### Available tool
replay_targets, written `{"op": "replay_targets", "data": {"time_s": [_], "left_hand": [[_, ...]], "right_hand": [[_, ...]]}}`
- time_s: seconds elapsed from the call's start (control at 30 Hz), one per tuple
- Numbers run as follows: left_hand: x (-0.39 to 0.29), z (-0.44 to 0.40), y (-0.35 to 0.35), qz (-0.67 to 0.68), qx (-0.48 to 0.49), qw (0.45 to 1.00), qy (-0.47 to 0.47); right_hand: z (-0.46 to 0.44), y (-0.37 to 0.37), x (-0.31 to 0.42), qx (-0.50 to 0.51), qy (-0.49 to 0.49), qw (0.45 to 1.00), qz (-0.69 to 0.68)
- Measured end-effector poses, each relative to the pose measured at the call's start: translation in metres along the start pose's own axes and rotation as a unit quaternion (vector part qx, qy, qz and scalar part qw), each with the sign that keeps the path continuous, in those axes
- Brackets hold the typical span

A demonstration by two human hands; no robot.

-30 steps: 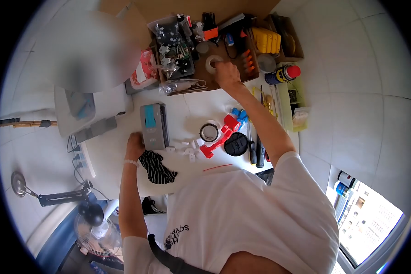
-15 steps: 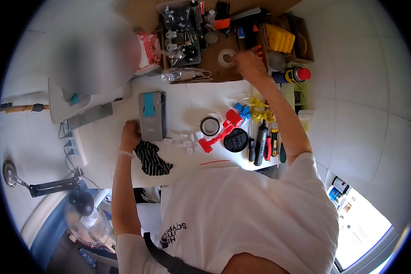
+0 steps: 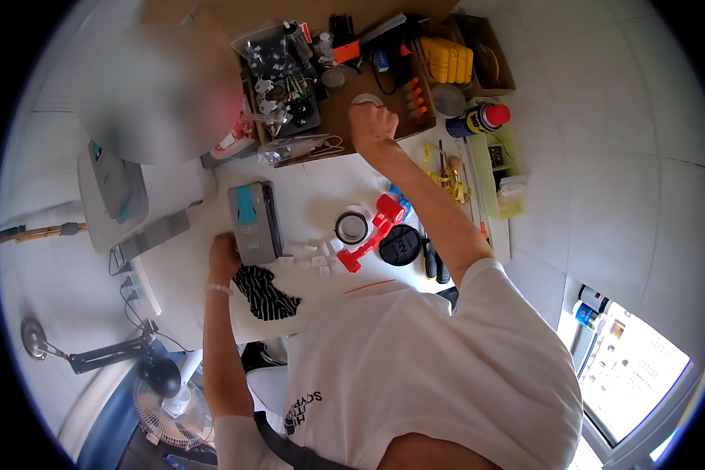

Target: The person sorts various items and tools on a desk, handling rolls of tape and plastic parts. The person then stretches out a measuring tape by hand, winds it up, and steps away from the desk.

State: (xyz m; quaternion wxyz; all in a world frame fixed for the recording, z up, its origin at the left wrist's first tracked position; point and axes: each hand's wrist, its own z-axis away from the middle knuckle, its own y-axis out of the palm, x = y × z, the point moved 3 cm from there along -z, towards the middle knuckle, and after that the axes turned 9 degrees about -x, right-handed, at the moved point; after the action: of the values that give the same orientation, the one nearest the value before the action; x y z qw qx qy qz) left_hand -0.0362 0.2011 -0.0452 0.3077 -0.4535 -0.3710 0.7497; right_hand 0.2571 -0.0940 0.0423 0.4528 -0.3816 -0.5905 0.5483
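My right hand (image 3: 372, 128) reaches into a cardboard box, its fingers curled at a roll of tape (image 3: 366, 99). The roll's far rim shows beyond the knuckles; the hand covers the rest, and the fingertips are hidden. My left hand (image 3: 224, 257) rests on the table with loosely curled fingers, and nothing shows in it. It lies against or close beside the near left edge of a grey case (image 3: 260, 235) with a teal strip. A black-and-white striped cloth (image 3: 265, 294) lies just right of the left wrist.
Mid-table are a black-and-white tape roll (image 3: 352, 228), a red dumbbell-shaped object (image 3: 372, 235), a black lens cap (image 3: 400, 245) and small white pieces (image 3: 319, 262). The cardboard box (image 3: 341, 149) holds bagged parts and orange-capped tubes (image 3: 415, 102). A spray can (image 3: 478, 121) stands right.
My right hand has moved left over the roll of tape and now covers part of it. The view has shifted slightly. My left hand stays beside the grey case.
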Motion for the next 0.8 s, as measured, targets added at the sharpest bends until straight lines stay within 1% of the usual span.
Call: {"op": "replay_targets", "data": {"time_s": [0.07, 0.2, 0.3, 0.37, 0.53, 0.6, 0.73, 0.8], "left_hand": [[-0.005, 0.001, -0.003, 0.031, -0.033, 0.999, 0.009], [-0.008, 0.000, -0.005, 0.057, -0.029, 0.998, 0.010], [-0.012, 0.000, -0.007, 0.034, -0.028, 0.999, 0.013], [-0.014, -0.001, -0.008, 0.025, -0.004, 1.000, 0.000], [-0.010, 0.000, -0.006, 0.016, -0.012, 1.000, 0.011], [-0.007, 0.000, -0.004, 0.008, -0.015, 1.000, 0.016], [0.000, -0.002, -0.001, 0.014, -0.015, 1.000, 0.014], [-0.007, -0.002, -0.005, 0.014, -0.013, 1.000, 0.019]], "right_hand": [[0.005, -0.008, 0.001, 0.007, 0.006, 1.000, 0.013], [0.016, -0.012, -0.010, -0.015, 0.022, 0.999, 0.024], [0.017, -0.009, -0.027, -0.065, 0.039, 0.996, 0.052], [0.015, -0.008, -0.032, -0.057, 0.040, 0.996, 0.049], [0.014, -0.011, -0.032, -0.051, 0.027, 0.998, 0.036], [0.013, -0.011, -0.033, -0.035, 0.034, 0.998, 0.036], [0.013, -0.015, -0.035, -0.045, 0.041, 0.997, 0.044], [0.013, -0.012, -0.036, -0.047, 0.043, 0.997, 0.043]]}}
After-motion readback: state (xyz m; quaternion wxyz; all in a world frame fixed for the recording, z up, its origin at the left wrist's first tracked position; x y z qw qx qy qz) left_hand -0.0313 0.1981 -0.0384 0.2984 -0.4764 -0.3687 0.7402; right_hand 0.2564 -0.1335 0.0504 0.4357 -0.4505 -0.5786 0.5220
